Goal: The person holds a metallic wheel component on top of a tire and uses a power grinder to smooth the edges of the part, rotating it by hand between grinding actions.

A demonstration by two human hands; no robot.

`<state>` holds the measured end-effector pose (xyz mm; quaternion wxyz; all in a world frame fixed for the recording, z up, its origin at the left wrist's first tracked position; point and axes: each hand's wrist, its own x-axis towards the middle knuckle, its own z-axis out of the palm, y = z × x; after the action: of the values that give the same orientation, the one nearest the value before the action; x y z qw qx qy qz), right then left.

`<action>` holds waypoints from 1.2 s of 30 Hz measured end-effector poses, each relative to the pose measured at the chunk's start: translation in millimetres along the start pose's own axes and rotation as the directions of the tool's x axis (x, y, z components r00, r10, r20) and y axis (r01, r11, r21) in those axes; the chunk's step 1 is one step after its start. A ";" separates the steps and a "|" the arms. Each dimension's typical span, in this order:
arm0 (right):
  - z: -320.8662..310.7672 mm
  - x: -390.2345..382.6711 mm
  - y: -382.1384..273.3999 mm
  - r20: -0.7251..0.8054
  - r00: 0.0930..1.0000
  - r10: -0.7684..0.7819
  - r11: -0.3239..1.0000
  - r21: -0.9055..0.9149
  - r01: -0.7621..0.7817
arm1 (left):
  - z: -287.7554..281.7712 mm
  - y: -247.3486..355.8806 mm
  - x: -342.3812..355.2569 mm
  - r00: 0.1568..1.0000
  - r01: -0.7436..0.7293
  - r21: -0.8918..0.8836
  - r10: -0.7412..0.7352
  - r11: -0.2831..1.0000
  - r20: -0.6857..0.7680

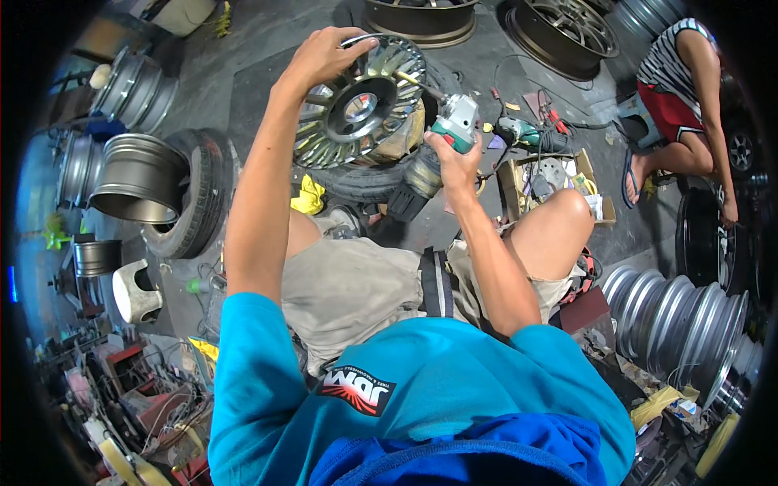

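Observation:
My left hand [324,58] grips the upper edge of a polished, many-spoked wheel rim [324,119], with fingers over its lip. My right hand [454,162] holds a green, grey and black power tool [425,174]; a thin pale attachment reaches from its head to the rim's upper right spokes, though whether it touches them I cannot tell. Beneath the rim are a worn, light brown support [399,142] and a black tyre [350,188]. A crumpled yellow cloth [308,196] lies just below the rim.
At right, another person [677,97] bends over a dark wheel. A second green tool [523,138] and an open box of parts [555,182] lie right of me. Dark rims [559,36] stand ahead; rims [138,182] and a tyre are left; silver rims [673,340] fill the lower right.

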<state>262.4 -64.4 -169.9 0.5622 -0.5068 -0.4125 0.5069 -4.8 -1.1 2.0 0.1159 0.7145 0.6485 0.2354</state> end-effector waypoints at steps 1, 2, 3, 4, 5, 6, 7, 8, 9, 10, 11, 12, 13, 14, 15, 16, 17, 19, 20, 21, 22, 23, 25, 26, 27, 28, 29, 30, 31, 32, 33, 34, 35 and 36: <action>-1.8 5.1 0.4 -0.019 1.000 -0.004 1.000 -0.008 0.003 | -0.1 1.2 -0.5 1.000 -0.006 -0.005 0.006 1.000 -0.002; -3.7 10.9 0.5 -0.015 1.000 -0.003 1.000 -0.007 0.003 | -1.2 1.9 -1.3 1.000 -0.012 -0.010 0.012 1.000 -0.004; -5.2 15.8 -2.0 0.004 1.000 0.015 0.998 0.068 -0.015 | -0.7 -1.7 -2.9 1.000 -0.008 -0.010 0.007 1.000 -0.006; -7.0 20.2 -4.5 0.024 0.999 0.031 0.989 0.142 -0.034 | -0.3 -5.2 -4.5 1.000 -0.017 -0.023 0.016 1.000 -0.025; -8.9 23.7 -6.8 0.064 0.996 0.064 0.979 0.190 -0.075 | -0.5 -8.8 -5.8 0.999 -0.026 -0.035 0.025 0.999 -0.044; -10.9 26.1 -3.9 0.062 0.996 0.064 0.979 0.189 -0.074 | -1.4 -9.1 -5.2 0.999 -0.028 -0.037 0.027 0.999 -0.043; -12.5 27.3 -0.5 0.111 0.991 0.073 0.974 0.208 -0.095 | -2.8 -9.5 -4.3 0.998 -0.045 -0.040 0.043 0.998 -0.036; -13.7 27.5 3.4 0.161 0.984 0.081 0.967 0.225 -0.117 | -3.6 -9.5 -3.5 0.998 -0.061 -0.043 0.060 0.997 -0.029; -18.2 29.5 18.9 0.173 0.982 0.074 0.970 0.215 -0.111 | -1.0 -8.5 1.7 0.997 -0.073 -0.046 0.072 0.996 -0.026; -15.6 23.0 20.7 0.227 0.970 0.081 0.964 0.230 -0.135 | -0.8 -11.8 1.0 0.998 -0.048 -0.033 0.047 0.998 -0.029; -14.6 16.2 22.2 0.240 0.963 0.119 0.952 0.247 -0.179 | -1.0 -15.1 0.7 0.999 -0.023 -0.021 0.023 1.000 -0.032; -14.5 9.2 21.1 0.252 0.954 0.161 0.938 0.260 -0.227 | -1.7 -15.2 -1.2 0.999 -0.019 -0.021 0.018 1.000 -0.031; -14.3 10.0 21.1 0.255 0.953 0.165 0.938 0.259 -0.231 | -3.0 -15.5 -2.7 0.999 -0.022 -0.047 0.020 0.999 -0.032; -14.0 13.0 19.6 0.261 0.946 0.193 0.923 0.279 -0.265 | -3.9 -15.8 -4.8 0.999 -0.024 -0.074 0.021 0.997 -0.034; -14.3 18.2 18.6 0.265 0.939 0.217 0.907 0.302 -0.295 | -3.8 -17.0 -4.8 0.999 -0.024 -0.073 0.021 0.997 -0.034; -14.4 23.0 17.8 0.267 0.939 0.216 0.907 0.302 -0.295 | -3.7 -18.2 -4.8 0.999 -0.017 -0.064 0.015 0.998 -0.028; -14.3 27.8 16.8 0.268 0.933 0.241 0.886 0.333 -0.324 | -4.0 -19.5 -5.0 1.000 -0.011 -0.055 0.009 0.998 -0.022; -15.8 37.1 17.7 0.242 0.931 0.272 0.862 0.369 -0.348 | -2.9 -13.9 -3.0 1.000 -0.026 -0.055 0.026 0.998 -0.014; -17.8 35.8 20.1 0.240 0.933 0.269 0.863 0.369 -0.344 | -1.8 -10.5 -1.2 0.999 -0.040 -0.053 0.039 0.998 -0.005; -18.5 29.8 22.8 0.245 0.940 0.237 0.893 0.326 -0.311 | -0.7 -10.6 -1.3 0.999 -0.037 -0.053 0.036 0.998 -0.008; -18.3 24.5 23.7 0.251 0.946 0.205 0.919 0.283 -0.275 | 0.9 -10.3 -0.7 0.997 -0.066 -0.012 0.065 0.998 -0.047; -18.1 21.4 29.3 0.223 0.960 0.168 0.955 0.205 -0.215 | 2.3 -10.0 0.2 0.992 -0.093 0.030 0.095 0.995 -0.085; -16.9 12.1 27.7 0.221 0.956 0.195 0.940 0.237 -0.246 | 1.3 -7.8 0.1 0.995 -0.075 0.005 0.075 0.997 -0.068; -16.5 9.0 26.3 0.217 0.951 0.219 0.922 0.274 -0.275 | 0.2 -6.5 1.1 0.997 -0.060 -0.018 0.059 0.998 -0.050; -21.0 13.1 26.1 0.181 0.959 0.220 0.930 0.257 -0.262 | -4.6 5.4 0.2 1.000 -0.019 -0.020 0.019 1.000 -0.015; -25.3 18.3 25.8 0.179 0.959 0.219 0.931 0.255 -0.260 | -2.5 4.7 0.4 1.000 -0.021 -0.022 0.020 1.000 -0.016; -29.7 24.0 25.3 0.144 0.966 0.216 0.926 0.283 -0.249 | 1.3 4.1 0.3 0.998 -0.057 -0.011 0.057 0.998 -0.040; -34.1 28.5 25.1 0.114 0.970 0.213 0.920 0.312 -0.239 | 5.2 1.1 0.0 0.994 -0.091 0.004 0.091 0.996 -0.066; -32.9 26.8 15.8 0.130 0.970 0.204 0.914 0.329 -0.236 | 2.2 -9.5 -4.9 0.962 -0.218 0.124 0.234 0.968 -0.139; -33.1 22.7 7.0 0.159 0.959 0.234 0.898 0.343 -0.276 | -1.5 -21.4 -13.7 0.964 -0.209 0.132 0.227 0.969 -0.138; -37.4 20.4 2.1 0.191 0.935 0.299 0.853 0.386 -0.352 | -5.6 -18.6 -23.2 0.996 -0.060 -0.006 0.060 0.998 -0.063; -40.2 20.6 0.4 0.231 0.905 0.357 0.798 0.428 -0.424 | -12.7 -19.5 -29.2 0.995 0.103 -0.125 -0.100 0.987 0.030; -42.1 21.8 -0.1 0.233 0.905 0.355 0.794 0.435 -0.424 | -15.3 -33.2 -32.4 0.994 0.106 -0.062 -0.106 0.992 0.006; -44.3 24.0 1.4 0.320 0.864 0.389 0.673 0.542 -0.504 | -17.5 -38.2 -37.3 0.995 0.100 -0.053 -0.100 0.994 0.007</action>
<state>308.9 -47.5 -179.0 0.5137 -0.3366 -0.1382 0.7770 -48.4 -35.1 -7.9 0.1478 0.6783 0.6768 0.2449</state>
